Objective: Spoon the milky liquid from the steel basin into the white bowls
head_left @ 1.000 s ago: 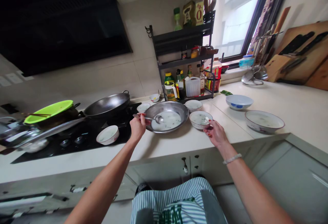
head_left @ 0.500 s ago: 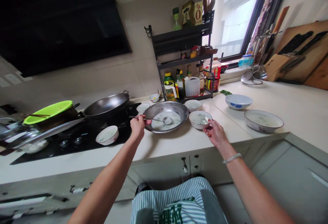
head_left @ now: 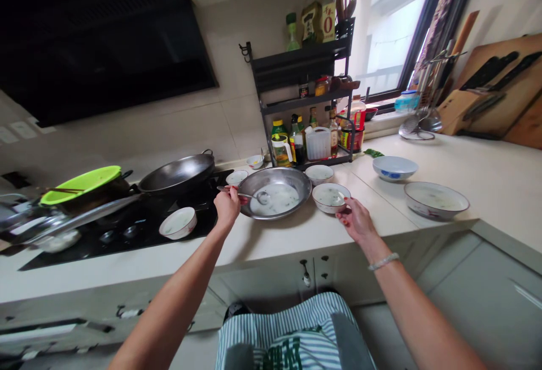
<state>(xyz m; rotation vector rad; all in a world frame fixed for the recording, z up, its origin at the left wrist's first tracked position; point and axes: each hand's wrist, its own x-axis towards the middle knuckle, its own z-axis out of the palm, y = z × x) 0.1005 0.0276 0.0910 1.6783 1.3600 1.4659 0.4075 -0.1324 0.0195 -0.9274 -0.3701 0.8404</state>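
Note:
My left hand [head_left: 227,207] is closed around the handle of a metal ladle [head_left: 263,197]. The ladle's bowl end rests in the white, green-flecked soup inside a wide steel basin [head_left: 305,185]. To the right of the basin, my right hand [head_left: 356,220] pinches the right edge of a small white bowl [head_left: 328,207] of the same soup. A small pale bit shows by its fingertips, too small to name. Another filled bowl [head_left: 319,174] stands behind that one, and a third [head_left: 237,178] sits at the basin's back left.
A filled bowl [head_left: 178,224] stands on the black hob's edge, near a wok [head_left: 178,172] and a green colander [head_left: 82,185]. At right are a large soup bowl [head_left: 436,207] and a blue-patterned bowl [head_left: 394,169]. A black rack [head_left: 302,107] with bottles stands behind the basin.
The ladle's bowl end has shifted left within the basin and sits tilted in the soup. My left hand moved slightly; my right hand stays at the small bowl.

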